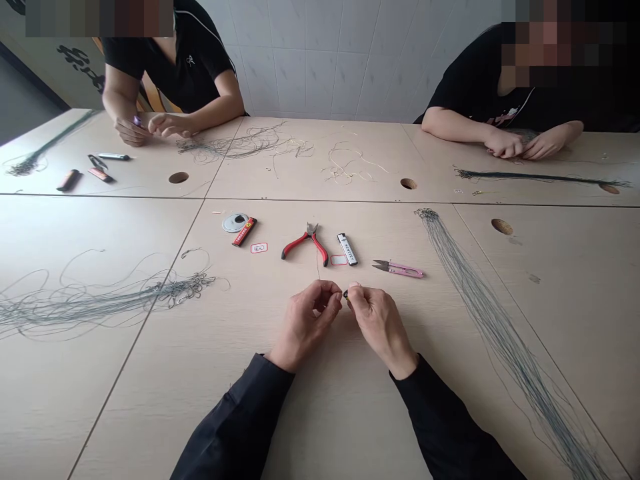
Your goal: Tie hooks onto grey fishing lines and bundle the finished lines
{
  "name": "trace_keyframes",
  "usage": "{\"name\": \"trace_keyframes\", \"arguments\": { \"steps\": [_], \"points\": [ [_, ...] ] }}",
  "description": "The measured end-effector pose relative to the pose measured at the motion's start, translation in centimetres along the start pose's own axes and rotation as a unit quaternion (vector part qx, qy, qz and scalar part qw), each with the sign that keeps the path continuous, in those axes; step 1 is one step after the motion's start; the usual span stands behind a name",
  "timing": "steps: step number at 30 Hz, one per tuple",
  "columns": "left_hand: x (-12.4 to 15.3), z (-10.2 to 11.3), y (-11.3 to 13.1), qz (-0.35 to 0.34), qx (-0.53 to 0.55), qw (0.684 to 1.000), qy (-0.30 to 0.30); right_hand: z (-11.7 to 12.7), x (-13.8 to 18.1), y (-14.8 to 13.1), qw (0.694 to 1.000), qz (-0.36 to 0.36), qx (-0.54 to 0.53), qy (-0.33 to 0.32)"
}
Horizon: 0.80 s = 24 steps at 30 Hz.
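Observation:
My left hand [311, 320] is closed in a pinch. A thin dark thread [318, 265] runs from its fingertips up towards the pliers. Close beside it, my right hand [379, 321] pinches a small black piece [345, 295] with a yellowish edge, too small to name. The fingertips of both hands almost meet. Just beyond them lie red-handled pliers [306, 245] with their handles spread, a white lighter [347, 249] and pink thread snips [399, 269].
A tangled bundle of grey-green cords [115, 303] lies left; a straighter bundle [480, 313] slants down the right. A red lighter [245, 232] rests against a round metal disc [233, 222]. Two people work across the table, near round holes [179, 177] and more cords [250, 141].

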State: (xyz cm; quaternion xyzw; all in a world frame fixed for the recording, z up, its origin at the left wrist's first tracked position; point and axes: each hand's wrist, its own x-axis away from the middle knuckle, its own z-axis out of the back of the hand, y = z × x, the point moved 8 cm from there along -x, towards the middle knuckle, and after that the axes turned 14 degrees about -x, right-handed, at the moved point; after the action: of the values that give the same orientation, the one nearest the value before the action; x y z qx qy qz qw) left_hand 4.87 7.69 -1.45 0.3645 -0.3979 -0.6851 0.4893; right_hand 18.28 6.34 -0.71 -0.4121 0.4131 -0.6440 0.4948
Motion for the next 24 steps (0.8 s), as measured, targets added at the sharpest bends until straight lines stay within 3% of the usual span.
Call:
{"name": "trace_keyframes", "arguments": {
  "steps": [3, 6, 8, 10, 14, 18, 24],
  "points": [
    [-0.3, 0.6, 0.1, 0.043, 0.068, 0.997, 0.009, 0.9, -0.3, 0.2, 0.988, -0.025, -0.152, -0.003],
    [-0.5, 2.1, -0.3, 0.120, 0.203, 0.968, 0.080, 2.2, -0.5, 0.4, 0.944, -0.055, -0.325, 0.015],
    [-0.5, 2.4, -0.2, 0.140, 0.239, 0.956, 0.095, 2.2, -0.4, 0.5, 0.934, -0.071, -0.349, 0.017],
    [-0.6, 1.9, 0.0, 0.138, 0.222, 0.963, 0.066, 1.5, -0.2, 0.6, 0.952, -0.065, -0.300, 0.003],
    [-0.3, 0.6, -0.3, 0.107, 0.141, 0.984, 0.029, 0.3, 0.3, -0.5, 0.992, 0.032, -0.124, -0.013],
    [0.0, 0.1, -0.4, 0.050, 0.054, 0.997, 0.015, 0.0, 0.4, -0.5, 0.997, 0.043, -0.056, -0.018],
    [0.0, 0.1, 0.1, 0.023, 0.023, 0.999, 0.008, -0.2, 0.3, -0.4, 0.999, 0.050, -0.004, -0.011]
  ]
}}
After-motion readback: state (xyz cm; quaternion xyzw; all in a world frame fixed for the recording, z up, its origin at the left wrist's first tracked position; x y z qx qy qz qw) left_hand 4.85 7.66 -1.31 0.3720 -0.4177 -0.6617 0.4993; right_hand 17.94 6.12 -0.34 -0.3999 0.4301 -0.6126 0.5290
